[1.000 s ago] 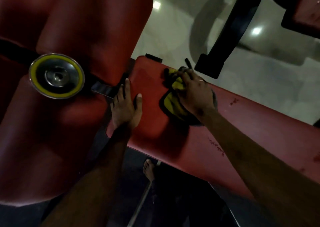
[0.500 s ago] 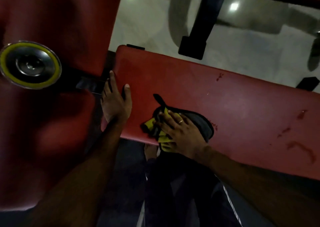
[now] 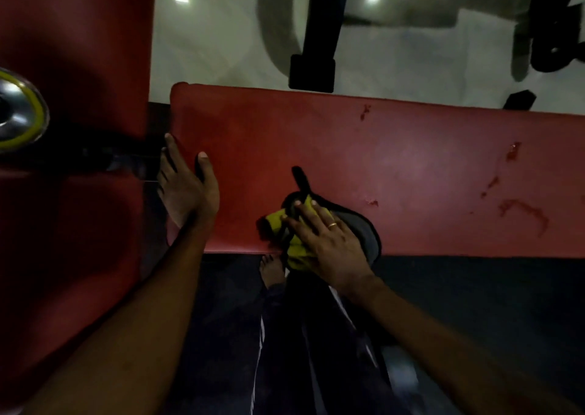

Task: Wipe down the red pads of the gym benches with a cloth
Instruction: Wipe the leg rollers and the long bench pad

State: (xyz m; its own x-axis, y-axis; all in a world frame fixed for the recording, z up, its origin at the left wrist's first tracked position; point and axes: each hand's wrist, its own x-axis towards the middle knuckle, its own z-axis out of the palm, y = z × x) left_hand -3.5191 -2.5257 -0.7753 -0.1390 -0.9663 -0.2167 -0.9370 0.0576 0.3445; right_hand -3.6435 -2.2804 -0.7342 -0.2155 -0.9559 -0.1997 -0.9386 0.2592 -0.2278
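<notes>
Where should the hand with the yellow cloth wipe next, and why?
Probably slide the right hand and its cloth to the right along the red bench pad. The hand presses the yellow-and-grey cloth flat by the pad's near edge, while dark marks show farther right, away from the cloth. The left hand rests on the pad's left end.

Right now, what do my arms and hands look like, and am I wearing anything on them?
The left forearm and right forearm are bare as far as the frame shows: no sleeves, gloves, watch or wristband. The right hand wears a thin gold-coloured ring on one finger. The left hand shows no ring, though the dim light hides fine detail.
</notes>
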